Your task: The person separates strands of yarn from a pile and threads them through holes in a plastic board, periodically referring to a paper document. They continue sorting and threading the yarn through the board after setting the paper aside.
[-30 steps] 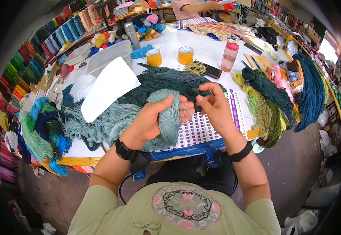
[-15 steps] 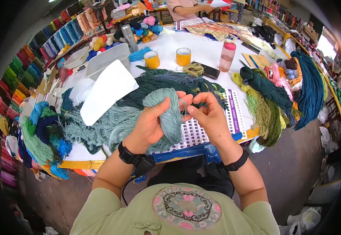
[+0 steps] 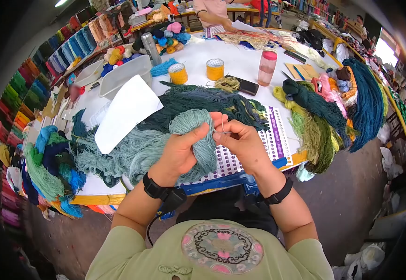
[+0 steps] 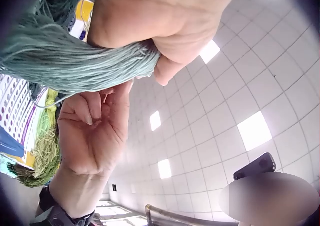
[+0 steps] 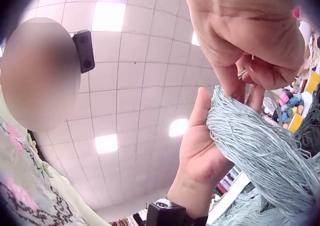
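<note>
A pale teal skein of yarn (image 3: 202, 140) is gripped by the left hand (image 3: 180, 151), thumb across its front and fingers behind it. Close by on the right, the right hand (image 3: 245, 142) pinches a thin strand between thumb and forefinger, by the left fingertips. The right wrist view shows the strand in the curled fingers of the right hand (image 5: 255, 40), above the skein (image 5: 260, 146). In the left wrist view the skein (image 4: 85, 65) runs out of the left hand (image 4: 155, 15), with the right hand (image 4: 95, 126) below. Loose teal yarn (image 3: 123, 151) lies on the table.
Dark green yarn (image 3: 189, 102), a white sheet (image 3: 128, 112) and a punched card (image 3: 277, 135) lie around the hands. Further back are plastic tubs (image 3: 126, 77), tape rolls (image 3: 215, 69), a phone (image 3: 242, 85) and a pink-capped bottle (image 3: 267, 67). More skeins (image 3: 322, 126) hang over the right edge.
The right hand has moved left to the left fingertips and closed its thumb and forefinger on the strand. The left hand still holds the skein. Across the table, a person's arm has shifted.
</note>
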Demonstrator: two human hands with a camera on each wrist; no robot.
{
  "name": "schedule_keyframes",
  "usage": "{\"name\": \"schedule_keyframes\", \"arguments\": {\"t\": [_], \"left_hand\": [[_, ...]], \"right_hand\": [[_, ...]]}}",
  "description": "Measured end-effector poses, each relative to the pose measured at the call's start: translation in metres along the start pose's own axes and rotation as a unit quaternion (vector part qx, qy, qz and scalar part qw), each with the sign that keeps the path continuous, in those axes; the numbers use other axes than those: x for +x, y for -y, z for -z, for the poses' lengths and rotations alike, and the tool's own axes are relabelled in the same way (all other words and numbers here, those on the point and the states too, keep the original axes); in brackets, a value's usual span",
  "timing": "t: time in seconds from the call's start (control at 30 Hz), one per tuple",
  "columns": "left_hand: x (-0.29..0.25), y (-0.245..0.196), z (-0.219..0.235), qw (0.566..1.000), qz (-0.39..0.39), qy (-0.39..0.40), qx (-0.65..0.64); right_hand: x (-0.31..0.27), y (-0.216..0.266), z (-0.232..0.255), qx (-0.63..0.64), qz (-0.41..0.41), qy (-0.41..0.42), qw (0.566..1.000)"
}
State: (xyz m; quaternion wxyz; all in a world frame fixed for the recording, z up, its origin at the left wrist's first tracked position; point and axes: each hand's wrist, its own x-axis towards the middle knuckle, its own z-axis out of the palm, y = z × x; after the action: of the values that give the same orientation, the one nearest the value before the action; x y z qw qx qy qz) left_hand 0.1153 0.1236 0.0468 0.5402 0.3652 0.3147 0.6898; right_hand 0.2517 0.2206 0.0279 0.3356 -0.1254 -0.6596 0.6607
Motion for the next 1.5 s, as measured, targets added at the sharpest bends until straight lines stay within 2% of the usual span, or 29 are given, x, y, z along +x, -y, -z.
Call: {"name": "schedule_keyframes", "arguments": {"t": [0.03,0.07,0.13,0.27,0.3,0.33,0.47,0.53,0.57,0.63,0.77,0.83,0.87,0.97,1.03,1.17,1.23,1.37,1.43,1.47,1.5], "left_hand": [[0.0,0.0,0.001,1.0,-0.002,0.001,0.015],[0.0,0.0,0.002,1.0,-0.003,0.0,0.015],[-0.001,-0.001,0.004,1.0,0.011,-0.005,-0.021],[0.002,0.0,0.005,0.998,0.026,-0.003,-0.058],[0.002,0.001,0.005,0.999,0.025,-0.005,-0.034],[0.003,0.002,0.005,1.0,0.024,-0.006,-0.009],[0.003,0.003,0.007,0.999,0.026,-0.015,-0.043],[0.002,0.001,0.005,0.999,0.018,-0.018,-0.039],[0.002,0.002,0.005,0.999,0.018,-0.018,-0.039],[0.001,0.005,0.005,0.996,0.005,-0.044,0.071],[0.003,0.004,0.004,0.996,0.012,-0.045,0.075],[0.004,0.005,0.007,0.993,0.044,-0.054,-0.098],[0.004,0.005,0.007,0.993,0.045,-0.054,-0.098],[0.004,0.007,0.006,0.993,0.054,-0.051,-0.089],[0.004,0.008,0.005,0.999,0.043,-0.012,-0.003],[0.006,0.008,0.003,0.999,0.029,-0.017,-0.005],[0.007,0.009,0.006,0.999,0.025,-0.017,-0.035],[0.005,0.006,0.0,1.0,0.015,-0.022,-0.009],[0.005,0.009,-0.003,0.995,-0.017,-0.039,0.085],[0.005,0.009,-0.003,0.995,-0.017,-0.039,0.085],[0.005,0.011,-0.003,0.994,-0.006,-0.06,0.086]], "right_hand": [[-0.003,-0.001,0.003,0.064,-0.052,-0.016,0.996],[-0.004,0.007,0.004,0.064,-0.052,-0.015,0.996],[-0.004,0.017,0.008,0.153,-0.175,-0.039,0.972],[-0.001,0.005,0.008,0.185,-0.183,-0.043,0.964],[0.001,-0.005,0.005,0.056,-0.075,-0.036,0.995],[0.001,-0.011,0.003,-0.076,0.035,-0.029,0.996],[-0.002,0.0,0.002,0.022,0.0,-0.037,0.999],[-0.004,0.017,0.006,0.115,-0.143,-0.038,0.982],[-0.004,0.016,0.006,0.115,-0.143,-0.038,0.982],[-0.004,0.012,0.005,0.151,-0.126,-0.031,0.98],[-0.002,0.013,0.007,0.242,-0.142,-0.018,0.96],[-0.002,0.014,0.011,0.242,-0.157,-0.052,0.956],[-0.002,0.014,0.011,0.242,-0.157,-0.053,0.956],[-0.003,0.013,0.009,0.169,-0.163,-0.034,0.971],[-0.005,0.012,0.006,0.015,-0.119,0.011,0.993],[-0.004,0.001,0.007,0.014,-0.069,-0.002,0.997],[-0.007,0.014,0.007,0.076,-0.103,-0.013,0.992],[-0.006,0.015,0.011,0.137,-0.129,-0.024,0.982],[-0.007,0.014,0.012,0.163,-0.123,-0.014,0.979],[-0.006,0.013,0.014,0.163,-0.123,-0.014,0.979],[-0.006,0.011,0.016,0.22,-0.141,-0.007,0.965]]}}
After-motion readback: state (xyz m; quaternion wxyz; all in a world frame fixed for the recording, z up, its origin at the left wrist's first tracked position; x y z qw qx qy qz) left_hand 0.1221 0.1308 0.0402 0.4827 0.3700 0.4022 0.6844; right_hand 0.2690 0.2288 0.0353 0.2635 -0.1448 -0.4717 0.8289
